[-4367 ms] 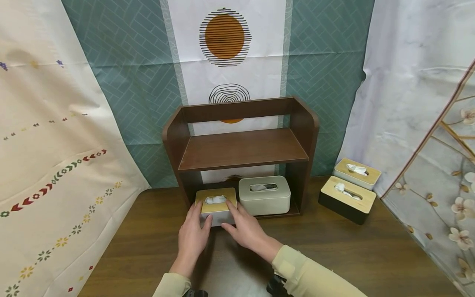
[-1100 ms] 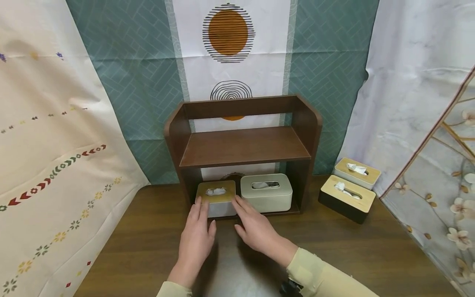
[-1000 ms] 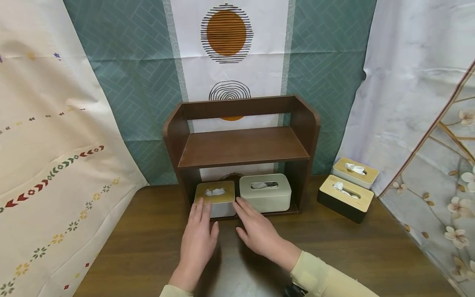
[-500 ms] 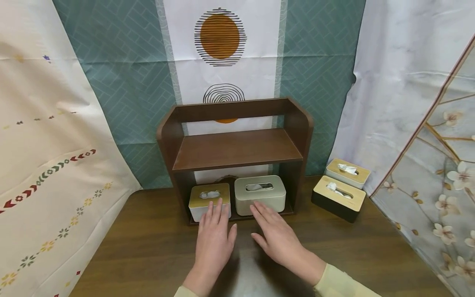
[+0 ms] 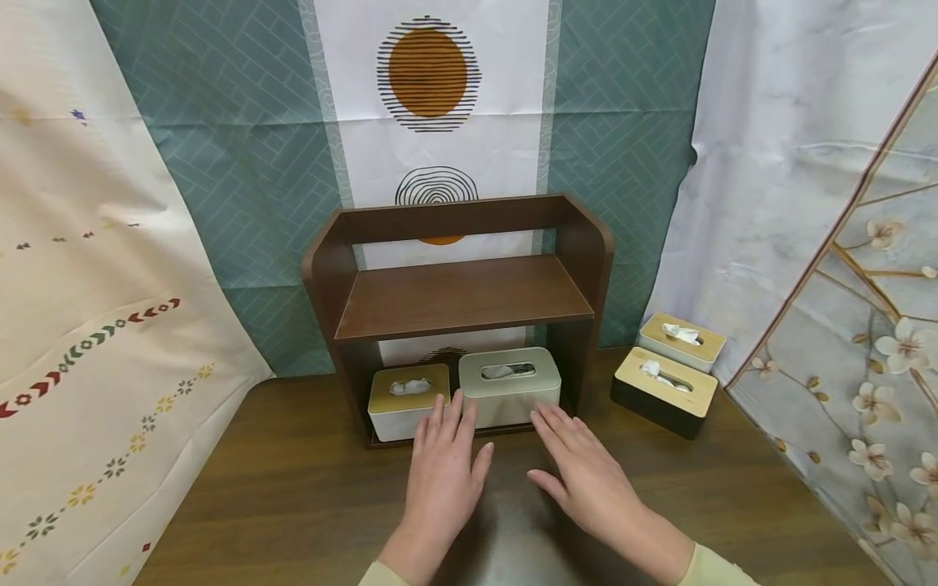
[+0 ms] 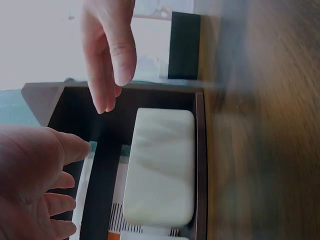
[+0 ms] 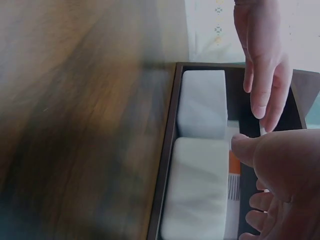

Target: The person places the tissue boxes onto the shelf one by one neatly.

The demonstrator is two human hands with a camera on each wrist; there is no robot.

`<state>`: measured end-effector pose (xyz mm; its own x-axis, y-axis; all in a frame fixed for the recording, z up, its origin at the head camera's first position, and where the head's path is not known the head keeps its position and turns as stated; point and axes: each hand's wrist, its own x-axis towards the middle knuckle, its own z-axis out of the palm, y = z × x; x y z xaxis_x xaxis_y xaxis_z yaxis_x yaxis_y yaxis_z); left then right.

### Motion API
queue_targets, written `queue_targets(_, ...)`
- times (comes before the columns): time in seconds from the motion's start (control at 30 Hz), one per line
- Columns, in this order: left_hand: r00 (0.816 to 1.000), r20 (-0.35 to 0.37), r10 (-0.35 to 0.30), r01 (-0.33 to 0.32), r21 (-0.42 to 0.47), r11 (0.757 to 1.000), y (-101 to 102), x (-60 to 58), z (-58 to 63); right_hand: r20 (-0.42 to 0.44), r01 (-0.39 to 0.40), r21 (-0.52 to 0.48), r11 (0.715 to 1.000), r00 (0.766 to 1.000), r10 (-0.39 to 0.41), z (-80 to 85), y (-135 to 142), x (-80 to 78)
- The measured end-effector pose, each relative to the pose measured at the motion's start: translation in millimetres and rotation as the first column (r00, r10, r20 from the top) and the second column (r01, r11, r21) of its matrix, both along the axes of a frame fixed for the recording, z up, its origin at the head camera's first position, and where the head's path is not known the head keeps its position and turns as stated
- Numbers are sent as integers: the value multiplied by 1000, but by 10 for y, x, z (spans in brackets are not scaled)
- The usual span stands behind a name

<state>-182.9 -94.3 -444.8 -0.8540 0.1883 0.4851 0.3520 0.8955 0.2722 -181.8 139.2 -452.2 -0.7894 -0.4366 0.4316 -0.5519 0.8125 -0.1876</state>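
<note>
The left hand and right hand have come away from the white box, which now sits farther into the shelf, at the left of its lower tier, and seems settled there. Fingers straight, thumbs spread, both hold nothing in front of the shelf, nearest the smooth, round-cornered cream box at the tier's right. The white box is squarer, with a wooden lid. Right of the shelf stand a wood-topped black box and grey box, showing crumpled tissue.
</note>
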Motion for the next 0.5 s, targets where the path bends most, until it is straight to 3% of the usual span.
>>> queue_targets(0.5, 997, -12, -75, 74, -59, 995, 345, -29, 11, -22, 93, 3, 996, 995, -93, -12, 449, 155)
